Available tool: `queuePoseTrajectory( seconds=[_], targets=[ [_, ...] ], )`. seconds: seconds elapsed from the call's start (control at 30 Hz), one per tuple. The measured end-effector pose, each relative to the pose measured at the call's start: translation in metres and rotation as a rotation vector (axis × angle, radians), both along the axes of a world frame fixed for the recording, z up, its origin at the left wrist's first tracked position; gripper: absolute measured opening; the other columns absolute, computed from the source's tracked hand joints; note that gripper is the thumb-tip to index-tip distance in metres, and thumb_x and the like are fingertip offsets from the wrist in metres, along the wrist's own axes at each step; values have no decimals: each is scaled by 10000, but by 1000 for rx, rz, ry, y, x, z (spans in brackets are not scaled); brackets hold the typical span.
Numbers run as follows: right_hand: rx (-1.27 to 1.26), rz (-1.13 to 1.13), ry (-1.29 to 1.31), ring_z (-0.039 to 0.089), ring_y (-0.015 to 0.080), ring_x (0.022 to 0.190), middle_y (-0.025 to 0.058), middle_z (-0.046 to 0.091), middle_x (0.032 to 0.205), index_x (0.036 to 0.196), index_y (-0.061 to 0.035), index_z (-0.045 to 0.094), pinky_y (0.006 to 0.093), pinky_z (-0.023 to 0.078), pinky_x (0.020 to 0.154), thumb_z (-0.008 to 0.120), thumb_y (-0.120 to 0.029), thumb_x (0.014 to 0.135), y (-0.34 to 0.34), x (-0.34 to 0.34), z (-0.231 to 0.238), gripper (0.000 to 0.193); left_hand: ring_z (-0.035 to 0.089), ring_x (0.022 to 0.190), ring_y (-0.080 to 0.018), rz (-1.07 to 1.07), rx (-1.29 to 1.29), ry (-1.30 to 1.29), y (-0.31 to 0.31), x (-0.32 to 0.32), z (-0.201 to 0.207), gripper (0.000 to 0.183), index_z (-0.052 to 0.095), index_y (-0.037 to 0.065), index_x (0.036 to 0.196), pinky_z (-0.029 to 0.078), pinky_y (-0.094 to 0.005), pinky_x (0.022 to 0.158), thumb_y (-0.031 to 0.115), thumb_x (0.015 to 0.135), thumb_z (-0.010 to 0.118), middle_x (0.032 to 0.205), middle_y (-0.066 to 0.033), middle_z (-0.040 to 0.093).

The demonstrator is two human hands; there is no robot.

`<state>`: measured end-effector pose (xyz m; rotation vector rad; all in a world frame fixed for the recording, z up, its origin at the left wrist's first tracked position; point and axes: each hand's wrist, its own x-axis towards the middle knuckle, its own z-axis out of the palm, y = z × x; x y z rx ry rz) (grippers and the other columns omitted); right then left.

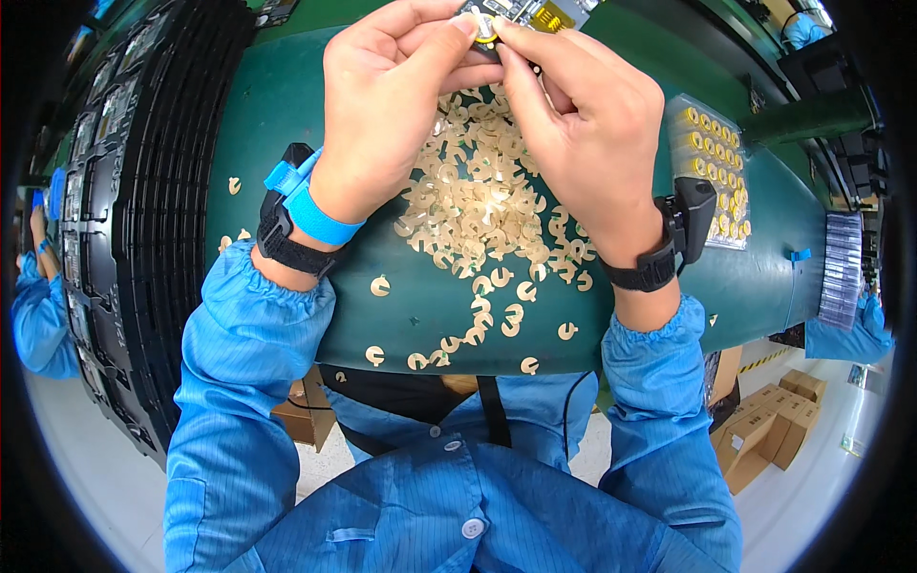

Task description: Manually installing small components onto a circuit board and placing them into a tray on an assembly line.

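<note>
Circuit board (525, 12) above green desk (349, 329) (cartons (772, 425) on pale floor (829, 454)): I've both hands (387, 105) (597, 119) gripping it, visible length crosswise, top cropped.

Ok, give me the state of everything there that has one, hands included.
Left hand: closed on the circuit board.
Right hand: at the round part, exact grip unclear.
Circuit board: held up, partly out of frame.
Round part: yellow-rimmed, between both hands.
Cream C-shaped pieces: loose, heaped, some scattered.
Clear tray: loaded with yellow-rimmed parts.
Black trays: stacked.
Blue wrist strap: worn.
</note>
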<state>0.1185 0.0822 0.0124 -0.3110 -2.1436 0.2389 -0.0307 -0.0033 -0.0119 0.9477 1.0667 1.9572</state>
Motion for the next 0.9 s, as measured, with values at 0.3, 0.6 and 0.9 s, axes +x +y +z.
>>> queuePoseTrajectory(
  seconds=[0.3, 0.6, 0.9],
  targets=[
    [43, 9, 20, 699, 309, 700, 123, 722, 832, 994, -44, 741, 401, 549, 606, 735, -66, 834, 5, -2, -2, 162, 747, 939, -209, 4, -2, -7, 1, -1, 0, 252, 622, -96, 1234, 632, -322, 866, 38, 1021, 609, 1115, -168, 735],
    [-552, 34, 214, 544, 50, 611, 36, 600, 812, 1297, -19, 474, 222, 402, 506, 849, -132, 853, 11, -7, -3, 592, 753, 869, -192, 87, 6, -43, 5, 0, 2, 215, 628, -117, 1169, 641, -285, 786, 30, 1012, 632, 1030, -155, 747],
    [-1165, 102, 7, 694, 157, 778, 135, 711, 997, 1427, -31, 424, 268, 570, 594, 757, 20, 890, 88, -48, -4, 634, 631, 1234, -286, 310, -50, 119, 15, -11, -21, 462, 507, -96, 1358, 516, -395, 1065, -2, 933, 663, 1317, -247, 631]
  ],
)
